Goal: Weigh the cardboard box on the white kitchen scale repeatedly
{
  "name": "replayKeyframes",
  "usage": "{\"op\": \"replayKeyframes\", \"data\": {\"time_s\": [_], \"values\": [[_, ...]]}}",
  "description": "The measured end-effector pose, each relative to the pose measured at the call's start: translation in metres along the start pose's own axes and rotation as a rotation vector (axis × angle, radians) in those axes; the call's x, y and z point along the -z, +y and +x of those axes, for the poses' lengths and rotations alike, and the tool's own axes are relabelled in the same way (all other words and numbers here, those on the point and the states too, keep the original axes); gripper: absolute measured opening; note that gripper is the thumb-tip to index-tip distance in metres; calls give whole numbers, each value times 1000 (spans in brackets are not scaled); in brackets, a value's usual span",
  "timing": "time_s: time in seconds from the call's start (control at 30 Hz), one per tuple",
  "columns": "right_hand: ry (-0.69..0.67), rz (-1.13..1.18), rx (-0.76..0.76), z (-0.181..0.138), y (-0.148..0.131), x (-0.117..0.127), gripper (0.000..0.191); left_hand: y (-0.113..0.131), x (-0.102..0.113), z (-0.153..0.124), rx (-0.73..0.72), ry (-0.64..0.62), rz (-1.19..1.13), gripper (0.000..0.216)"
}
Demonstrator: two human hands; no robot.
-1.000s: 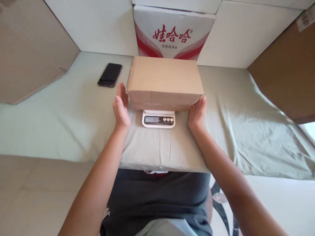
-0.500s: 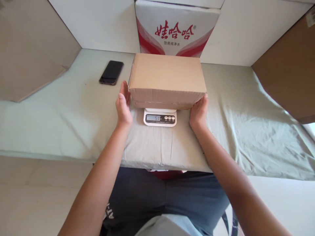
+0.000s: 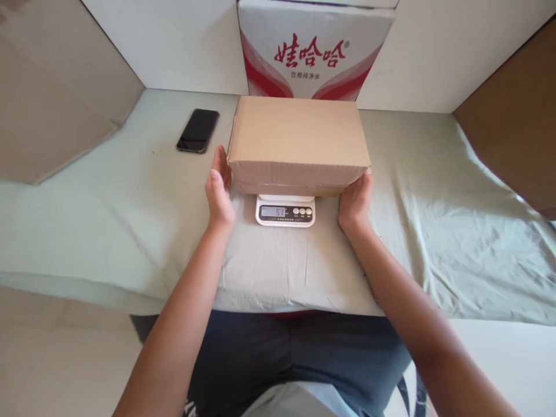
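- Head view: a closed rectangular box of plain brown cardboard [image 3: 299, 130] is at the middle of the scene, over a small white plastic scale with a black panel [image 3: 285, 211], hiding most of its platform
- The scale's near edge shows below the box, with a grey display whose digits look like 51 and three round white buttons to the right
- The person's left hand [image 3: 219, 188] stands upright just beside the box's left side, thumb raised, fingers extended and close together; whether they touch the cardboard cannot be told
- The person's right hand [image 3: 356, 200] is at the box's near right corner, thumb up by the edge; its fingers are mostly hidden, so whether they press or spread cannot be told
- Far left of the box, a black rectangular phone [image 3: 198, 131] lies flat on a pale green cloth [image 3: 108, 226] that is creased at the right
- Directly behind the box stands a white carton with red lettering and red curves [image 3: 313, 52]
- Large brown cardboard panels rise at the left [image 3: 61, 87] and right [image 3: 516, 116] edges
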State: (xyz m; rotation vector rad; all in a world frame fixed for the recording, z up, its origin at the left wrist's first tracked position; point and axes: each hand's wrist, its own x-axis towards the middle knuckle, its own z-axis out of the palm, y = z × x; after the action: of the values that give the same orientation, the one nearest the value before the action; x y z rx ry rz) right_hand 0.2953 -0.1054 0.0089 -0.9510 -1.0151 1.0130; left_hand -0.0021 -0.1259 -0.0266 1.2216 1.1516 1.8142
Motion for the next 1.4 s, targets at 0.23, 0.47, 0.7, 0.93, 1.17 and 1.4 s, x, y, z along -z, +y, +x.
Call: {"op": "replayKeyframes", "data": {"time_s": [0.23, 0.47, 0.7, 0.93, 1.17, 1.4], "values": [[-16, -2, -18, -4, -5, -4, 55, -1, 2, 1, -8, -19, 31, 99], [-22, 11, 0, -2, -3, -1, 57, 10, -6, -2, -32, -40, 20, 103], [-13, -49, -42, -2, -6, -1, 65, 14, -4, -1, 16, -64, 38, 102], [-38, -34, -51, -5, -8, -3, 70, 16, -6, 0, -5, -67, 21, 102], [-30, -10, -44, -2, -7, -2, 68, 14, -2, 1, 2, -55, 42, 103], [-20, -38, -56, -2, -7, -2, 70, 15, 0, 2, 3, -58, 43, 101]]}}
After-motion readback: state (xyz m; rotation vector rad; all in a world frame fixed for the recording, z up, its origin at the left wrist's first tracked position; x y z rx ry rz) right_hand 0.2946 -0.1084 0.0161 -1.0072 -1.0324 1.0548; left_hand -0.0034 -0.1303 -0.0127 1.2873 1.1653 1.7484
